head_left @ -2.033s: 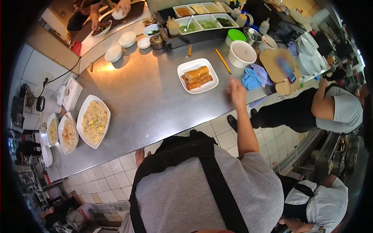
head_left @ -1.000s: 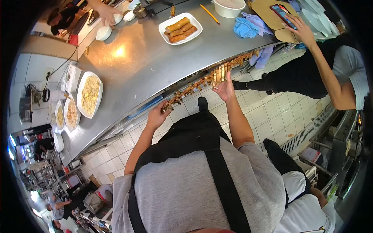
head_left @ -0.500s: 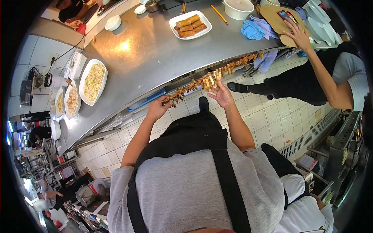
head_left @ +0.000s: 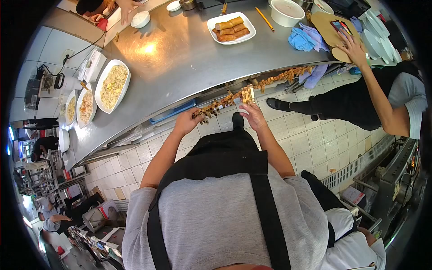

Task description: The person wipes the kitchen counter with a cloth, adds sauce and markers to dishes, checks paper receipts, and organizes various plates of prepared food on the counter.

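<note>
A long row of wooden clothespins (head_left: 220, 104) hangs along the front edge of the steel counter (head_left: 180, 67). My left hand (head_left: 186, 122) is closed around the left end of the row. My right hand (head_left: 254, 118) is just below a cluster of paler clothespins (head_left: 248, 95), its fingers touching or very near them; whether it grips one is too small to tell. On the counter above, a white square plate (head_left: 248, 38) holds fried rolls (head_left: 231, 29).
Fried rice dishes (head_left: 112, 87) stand at the left. At the right are a white tub (head_left: 287, 12), blue cloths (head_left: 302, 39), a pencil (head_left: 264, 19) and a co-worker's hand (head_left: 353, 48) on cardboard by a phone. Another person's hand (head_left: 128, 8) is near a rice bowl (head_left: 140, 19).
Both my hands have come from the counter area down to the clothespins. Lately my right hand has shifted slightly left and down along them. A hand has reappeared by the rice bowl.
</note>
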A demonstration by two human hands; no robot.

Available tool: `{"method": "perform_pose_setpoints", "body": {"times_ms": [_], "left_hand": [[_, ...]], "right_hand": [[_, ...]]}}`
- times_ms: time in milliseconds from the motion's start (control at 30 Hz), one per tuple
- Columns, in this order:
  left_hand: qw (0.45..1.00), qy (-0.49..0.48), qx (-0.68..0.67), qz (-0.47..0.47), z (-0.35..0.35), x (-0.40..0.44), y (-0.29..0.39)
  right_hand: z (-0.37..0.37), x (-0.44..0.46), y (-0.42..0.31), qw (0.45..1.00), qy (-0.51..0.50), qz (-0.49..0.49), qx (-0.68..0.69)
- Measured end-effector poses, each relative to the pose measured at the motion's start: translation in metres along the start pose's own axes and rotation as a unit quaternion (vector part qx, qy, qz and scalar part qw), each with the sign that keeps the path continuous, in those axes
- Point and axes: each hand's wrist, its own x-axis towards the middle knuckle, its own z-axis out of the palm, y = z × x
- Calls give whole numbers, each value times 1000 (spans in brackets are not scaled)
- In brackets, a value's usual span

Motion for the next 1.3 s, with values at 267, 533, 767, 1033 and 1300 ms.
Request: {"method": "perform_pose_setpoints", "body": {"times_ms": [267,533,767,1033,1300], "left_hand": [[1000,6,-3,13,0,3,-6],[1000,12,-6,13,2,4,-7],[1000,5,0,1,-1,3,-4],[1000,1,0,-2,1,6,-6],[1000,-3,9,-10,1,11,-10]], "right_hand": [[2,18,7,996,-2,-51,-68],[5,5,9,999,27,24,1],[19,-2,-2,999,19,20,34],[4,5,16,995,27,86,39],[18,6,1,994,7,95,51]]}}
